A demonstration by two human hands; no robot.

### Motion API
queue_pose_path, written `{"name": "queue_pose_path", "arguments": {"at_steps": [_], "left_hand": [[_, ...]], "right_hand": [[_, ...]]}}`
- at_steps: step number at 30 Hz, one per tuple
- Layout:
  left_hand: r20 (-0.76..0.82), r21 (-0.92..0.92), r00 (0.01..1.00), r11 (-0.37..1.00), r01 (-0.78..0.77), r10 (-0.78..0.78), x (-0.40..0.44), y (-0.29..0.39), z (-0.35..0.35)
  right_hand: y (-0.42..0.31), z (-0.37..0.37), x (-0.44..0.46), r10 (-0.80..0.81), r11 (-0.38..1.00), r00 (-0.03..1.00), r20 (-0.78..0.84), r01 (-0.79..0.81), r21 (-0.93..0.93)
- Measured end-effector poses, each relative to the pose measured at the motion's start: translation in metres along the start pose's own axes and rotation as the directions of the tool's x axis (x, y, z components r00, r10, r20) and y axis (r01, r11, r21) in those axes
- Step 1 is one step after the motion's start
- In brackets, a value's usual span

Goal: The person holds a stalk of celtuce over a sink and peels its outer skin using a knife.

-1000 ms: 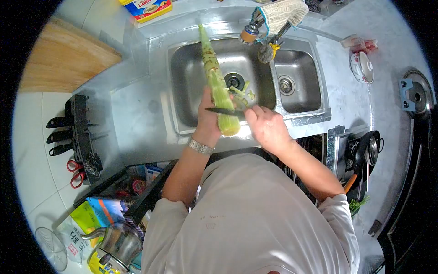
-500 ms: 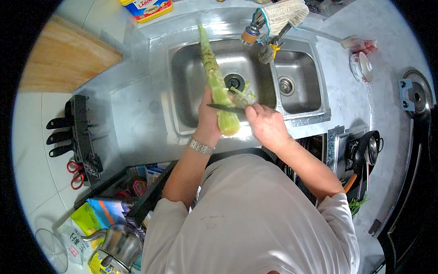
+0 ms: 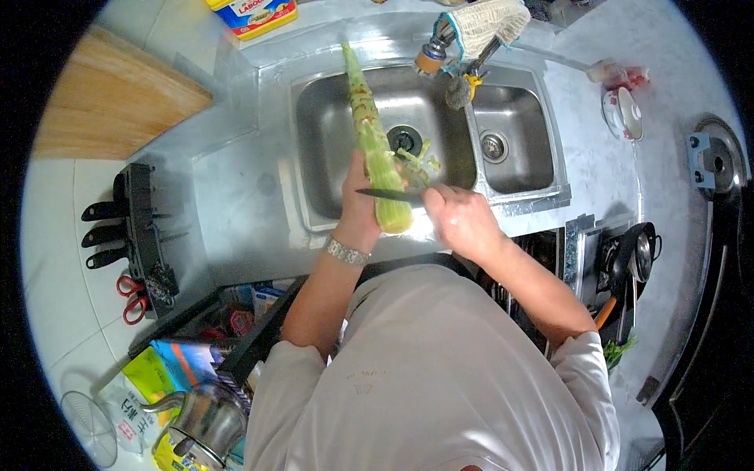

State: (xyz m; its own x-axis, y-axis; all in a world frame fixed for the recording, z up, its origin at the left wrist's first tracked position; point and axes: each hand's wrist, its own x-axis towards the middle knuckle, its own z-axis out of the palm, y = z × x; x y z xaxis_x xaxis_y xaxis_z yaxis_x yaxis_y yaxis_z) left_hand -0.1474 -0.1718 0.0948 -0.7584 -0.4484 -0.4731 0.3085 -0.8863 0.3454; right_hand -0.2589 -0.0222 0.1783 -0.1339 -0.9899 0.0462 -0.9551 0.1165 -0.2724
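In the head view, the left hand [image 3: 360,206] grips a long green stalk [image 3: 382,173] from its left side, the fingers wrapped beneath it and partly hidden. The stalk lies over the large basin [image 3: 314,149] of the sink, its thick pale end toward the near rim and its narrow tip toward the far one. The right hand [image 3: 462,222] has its fingers closed around a knife [image 3: 385,194], whose handle is hidden in the fist; the blade crosses the stalk near the thick end, pointing left. Green peelings [image 3: 428,162] lie in the basin just right of the stalk, beside the drain [image 3: 404,139]. The small basin [image 3: 514,110] is to the right. A cloth glove [image 3: 491,27] hangs at the far side. Well to the left are a knife rack [image 3: 141,228], red-handled scissors [image 3: 133,300] and, farther off, a wooden board [image 3: 114,102]. A bowl [image 3: 622,115] stands on the table at far right.
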Motion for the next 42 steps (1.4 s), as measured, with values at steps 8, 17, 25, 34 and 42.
{"name": "queue_pose_path", "arguments": {"at_steps": [8, 17, 25, 34, 42], "left_hand": [[-0.013, -0.009, 0.999, 0.999, -0.034, 0.034, 0.005, -0.001, -0.004], [-0.117, 0.068, 0.993, 0.998, 0.019, -0.011, -0.009, 0.0, 0.022], [-0.121, 0.126, 0.992, 0.992, -0.005, 0.02, -0.007, -0.003, 0.023], [-0.097, 0.063, 0.995, 0.997, 0.035, -0.029, -0.011, -0.005, 0.027], [-0.102, 0.05, 0.995, 0.999, 0.007, -0.002, -0.011, 0.001, 0.029]], "right_hand": [[0.009, 0.016, 0.018, -0.057, 0.994, 0.993, -0.106, 0.047, -0.098], [0.02, 0.02, 0.028, 0.01, 0.997, 0.992, -0.126, -0.02, -0.08], [0.018, 0.027, 0.036, 0.063, 0.995, 0.992, -0.112, -0.072, -0.075], [0.029, 0.036, 0.058, 0.097, 0.991, 0.99, -0.099, -0.105, -0.086], [0.029, 0.027, 0.065, 0.03, 0.993, 0.996, -0.088, -0.04, -0.114]]}}
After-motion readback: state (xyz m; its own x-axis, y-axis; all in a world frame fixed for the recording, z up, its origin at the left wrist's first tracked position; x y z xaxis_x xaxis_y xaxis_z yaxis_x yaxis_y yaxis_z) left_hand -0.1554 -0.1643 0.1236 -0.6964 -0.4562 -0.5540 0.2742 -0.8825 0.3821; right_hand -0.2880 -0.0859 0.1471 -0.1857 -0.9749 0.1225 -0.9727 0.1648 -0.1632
